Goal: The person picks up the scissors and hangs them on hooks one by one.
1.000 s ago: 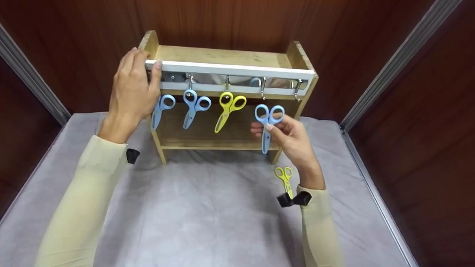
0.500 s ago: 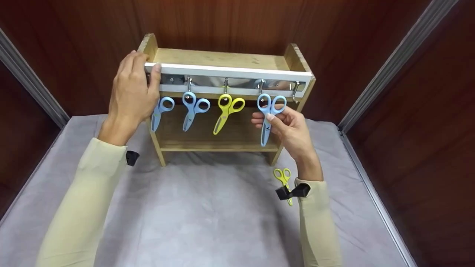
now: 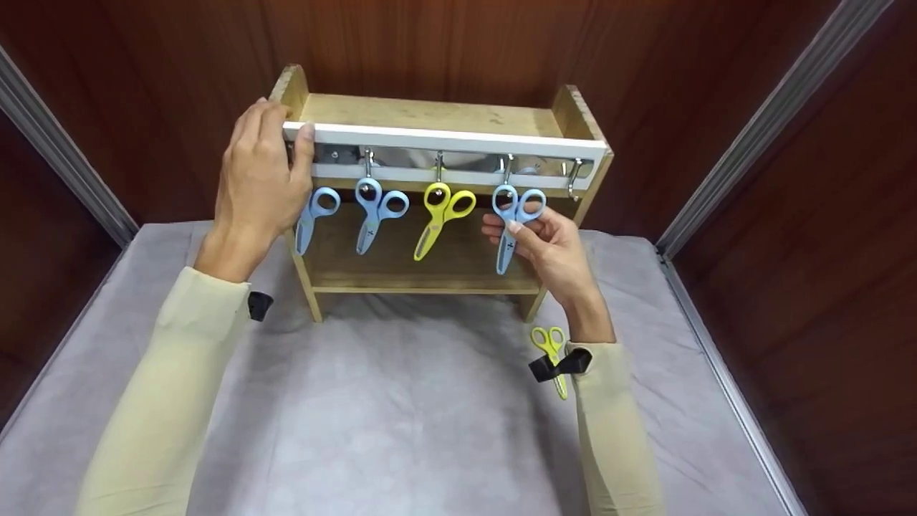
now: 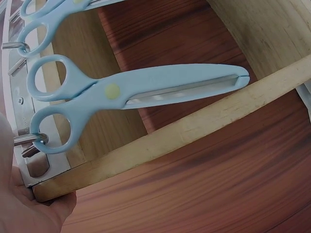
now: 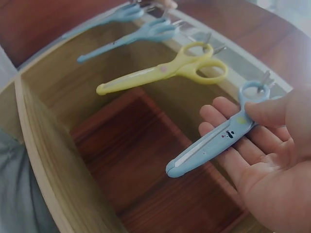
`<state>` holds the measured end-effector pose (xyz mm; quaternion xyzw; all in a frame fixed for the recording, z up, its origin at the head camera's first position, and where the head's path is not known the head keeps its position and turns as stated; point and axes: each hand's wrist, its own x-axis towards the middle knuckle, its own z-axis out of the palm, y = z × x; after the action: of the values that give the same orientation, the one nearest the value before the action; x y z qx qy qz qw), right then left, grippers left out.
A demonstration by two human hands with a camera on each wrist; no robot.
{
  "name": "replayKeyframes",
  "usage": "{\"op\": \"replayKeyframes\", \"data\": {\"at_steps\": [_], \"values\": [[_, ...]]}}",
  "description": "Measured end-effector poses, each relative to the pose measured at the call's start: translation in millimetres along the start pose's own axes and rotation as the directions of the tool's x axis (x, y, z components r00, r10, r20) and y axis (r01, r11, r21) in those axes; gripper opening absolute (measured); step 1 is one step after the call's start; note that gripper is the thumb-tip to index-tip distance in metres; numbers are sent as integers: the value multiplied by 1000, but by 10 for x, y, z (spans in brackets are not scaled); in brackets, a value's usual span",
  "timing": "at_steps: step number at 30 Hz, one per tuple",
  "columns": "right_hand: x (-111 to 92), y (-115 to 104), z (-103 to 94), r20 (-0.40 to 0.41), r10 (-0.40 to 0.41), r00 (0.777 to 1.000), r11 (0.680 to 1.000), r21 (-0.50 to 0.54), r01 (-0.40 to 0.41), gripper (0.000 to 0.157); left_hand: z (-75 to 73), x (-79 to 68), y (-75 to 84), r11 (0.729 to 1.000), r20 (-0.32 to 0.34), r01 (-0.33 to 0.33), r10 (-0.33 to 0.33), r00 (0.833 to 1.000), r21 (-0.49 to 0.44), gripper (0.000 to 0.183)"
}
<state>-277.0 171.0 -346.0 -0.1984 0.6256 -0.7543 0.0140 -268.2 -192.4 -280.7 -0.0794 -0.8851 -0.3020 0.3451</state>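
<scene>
My right hand pinches a pair of blue scissors, thumb on the front and fingers behind. One of its handle loops is around the fourth hook, as the right wrist view shows with the hook through the ring. At the left end, my left hand grips the corner of the wooden shelf, thumb over the white hook rail. Beside that hand hangs a blue pair of scissors on the first hook. Another blue pair and a yellow pair hang on the middle hooks.
The rightmost hook bears nothing. A second yellow pair of scissors lies on the grey cloth beneath my right wrist, partly covered by the black wrist mount. Dark wooden panels stand behind and at both sides.
My right hand has raised the blue scissors from below the rail to the fourth hook, and a handle loop now surrounds its tip. The left hand keeps its grip.
</scene>
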Motion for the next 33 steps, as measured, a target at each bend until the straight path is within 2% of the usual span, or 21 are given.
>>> {"op": "replayKeyframes", "data": {"at_steps": [13, 20, 28, 33], "values": [[19, 52, -37, -14, -7, 1000, 1000, -24, 7, 7, 5, 7, 0, 1000, 7, 3, -3, 1000, 2, 57], [6, 79, -61, -42, -17, 999, 1000, -16, 17, 18, -3, -2, -1, 1000, 28, 19, -19, 999, 8, 58], [-53, 86, -131, -130, 3, 992, 993, -113, -18, 23, -7, 2, -3, 1000, 25, 14, -14, 1000, 10, 58], [-153, 118, -229, -103, -19, 995, 983, -185, -1, 25, -12, -1, 0, 1000, 28, 19, -19, 999, 10, 58]]}}
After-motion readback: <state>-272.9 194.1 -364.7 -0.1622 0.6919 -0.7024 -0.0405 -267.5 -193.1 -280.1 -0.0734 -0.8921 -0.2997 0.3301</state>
